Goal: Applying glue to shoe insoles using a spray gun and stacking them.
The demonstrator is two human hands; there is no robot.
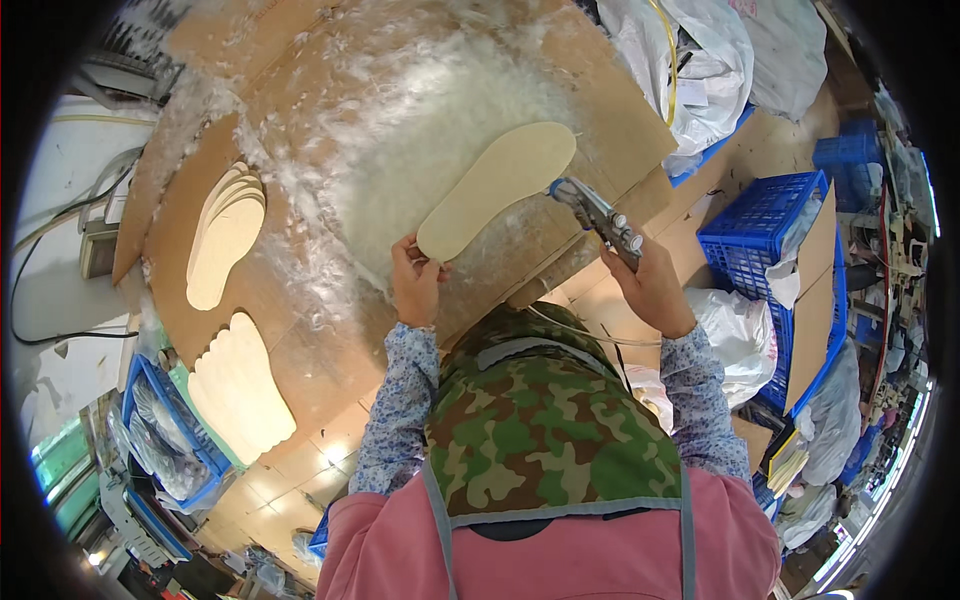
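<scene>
A cream shoe insole [495,185] is held out over the cardboard surface, tilted with its toe end to the upper right. My left hand [415,283] pinches its heel end between thumb and fingers. My right hand [648,287] is wrapped round a metal spray gun [597,217], whose blue-ringed nozzle points at the insole's right edge. A thin hose [590,335] runs below the right hand. To the left lies a fanned stack of insoles [228,235], and a second fanned stack [243,390] sits nearer to me.
Whitish fluffy residue covers much of the cardboard [330,340]. A blue crate [755,235] with cardboard stands at right, beside a white plastic bag [735,345]. Another blue crate [195,440] is at lower left. More white bags [700,75] lie at upper right.
</scene>
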